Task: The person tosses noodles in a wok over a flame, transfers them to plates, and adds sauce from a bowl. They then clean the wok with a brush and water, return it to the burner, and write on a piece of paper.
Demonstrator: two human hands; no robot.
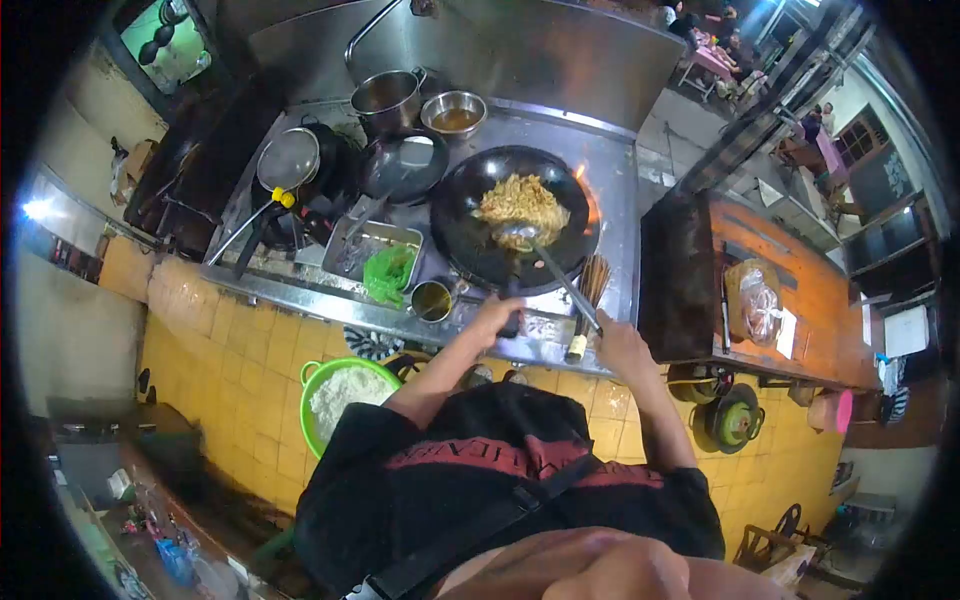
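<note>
A large black wok (463, 245) sits on the stove with flames at its right side. Browned food (522, 202) lies in it. My left hand (494, 318) is closed round the wok's handle at the near edge. In my right hand (622, 347) is the long metal handle of a ladle (566, 284), whose bowl touches the food. Just right of the wok lies a bundle of thin sticks (594, 283). A metal cup (431, 301) with dark liquid stands left of my left hand.
Behind the wok are a pot (387, 97) and a steel bowl (454, 114). A tray (345, 252) with a green plastic bag (389, 272) stands at left. A green basin (310, 405) of white food is below. An orange table (800, 300) is at right; people sit far back.
</note>
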